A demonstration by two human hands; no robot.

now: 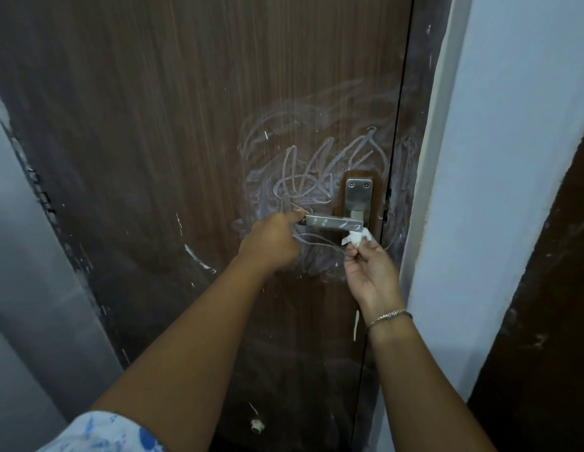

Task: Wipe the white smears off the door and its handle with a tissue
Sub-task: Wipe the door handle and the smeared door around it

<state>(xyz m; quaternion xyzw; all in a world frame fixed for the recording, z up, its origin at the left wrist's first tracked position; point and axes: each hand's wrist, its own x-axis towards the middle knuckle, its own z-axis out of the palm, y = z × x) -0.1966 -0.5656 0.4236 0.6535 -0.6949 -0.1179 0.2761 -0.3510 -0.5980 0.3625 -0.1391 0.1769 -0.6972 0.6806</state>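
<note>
- A patterned sleeve [101, 432] sits in the lower left corner of the frame. A thin bracelet [389, 317] circles the right wrist at lower right of centre.
- The right hand [369, 272] is palm-up just right of centre. Its fingertips [357, 245] are pinched together on a crumpled tissue [355, 237].
- The tissue is at the underside of the handle [333, 221], near its pivot end; whether it presses on the metal cannot be told.
- The left hand [271, 243] is just left of centre, its fingers curled round the free end of the handle, which braces the lever.
- The lever shows white streaks along its front face. A good pass would likely run the tissue from pivot to tip with firm, even pressure while the left hand stops the lever dipping.
- Turning the wad to a clean side between passes should avoid spreading the residue.
- The metal backplate [359, 194] above the lever looks fairly clean.
- The white smears [303, 177] loop over the door [153, 125] above, left of and below the handle, so most of the task seems left to do.
- A pale wall [499, 158] fills the right of the frame.
</note>
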